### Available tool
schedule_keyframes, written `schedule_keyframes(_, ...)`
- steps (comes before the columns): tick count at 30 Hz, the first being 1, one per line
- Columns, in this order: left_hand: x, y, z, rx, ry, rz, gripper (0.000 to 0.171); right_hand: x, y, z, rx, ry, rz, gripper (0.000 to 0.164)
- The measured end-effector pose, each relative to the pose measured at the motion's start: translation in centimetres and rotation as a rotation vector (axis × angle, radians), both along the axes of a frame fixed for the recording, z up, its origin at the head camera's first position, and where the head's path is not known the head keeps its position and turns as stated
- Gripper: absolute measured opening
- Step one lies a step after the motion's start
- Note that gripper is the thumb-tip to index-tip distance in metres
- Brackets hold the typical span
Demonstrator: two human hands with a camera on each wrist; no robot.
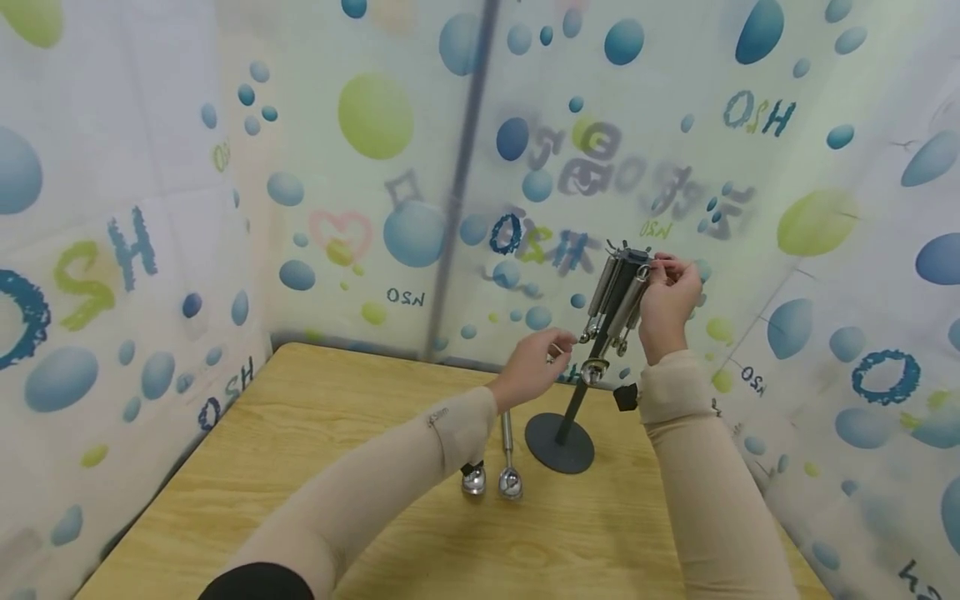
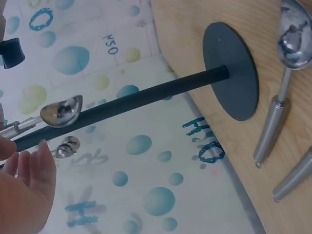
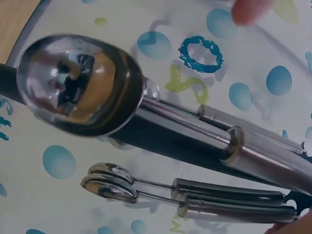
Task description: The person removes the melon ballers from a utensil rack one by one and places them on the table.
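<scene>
A dark stand (image 1: 573, 408) with hooks at its top carries several hanging steel scoops (image 1: 622, 304). My right hand (image 1: 671, 304) is at the top of the stand, its fingertips pinching the upper end of a scoop's handle by the hooks. The contact is partly hidden. Lower down on the left, my left hand (image 1: 531, 367) is held near the hanging bowls, fingers loosely bent, gripping nothing that I can see. In the left wrist view, its fingers (image 2: 45, 163) are close beside the pole. A large oval scoop bowl (image 3: 78, 85) fills the right wrist view's left side.
Two more steel scoops lie on the wooden table (image 1: 337, 417) left of the stand's round base (image 1: 543, 442); one is the right-hand scoop (image 1: 510, 482), the other scoop (image 1: 474, 481) is partly behind my left sleeve. Patterned curtains (image 1: 360, 208) enclose the table's back and sides.
</scene>
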State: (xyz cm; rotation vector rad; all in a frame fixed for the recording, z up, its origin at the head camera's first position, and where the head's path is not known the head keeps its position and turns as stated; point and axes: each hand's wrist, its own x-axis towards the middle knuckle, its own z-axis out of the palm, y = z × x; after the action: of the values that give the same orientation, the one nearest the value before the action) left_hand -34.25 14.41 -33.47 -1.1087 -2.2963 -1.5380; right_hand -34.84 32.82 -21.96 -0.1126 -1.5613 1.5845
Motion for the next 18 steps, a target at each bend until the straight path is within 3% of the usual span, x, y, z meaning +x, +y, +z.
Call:
schedule_keyframes(8, 0.4, 1.7, 1.3, 0.05, -0.007, 0.012, 0.033, 0.6, -1.0, -0.1, -0.008, 0.023, -0.065, 0.018)
schedule_keyframes(18, 0.9, 4.2, 3.0, 0.115, -0.043, 0.045, 0.036, 0.6, -1.6, -0.4, 0.079, 0.02, -0.154, 0.019)
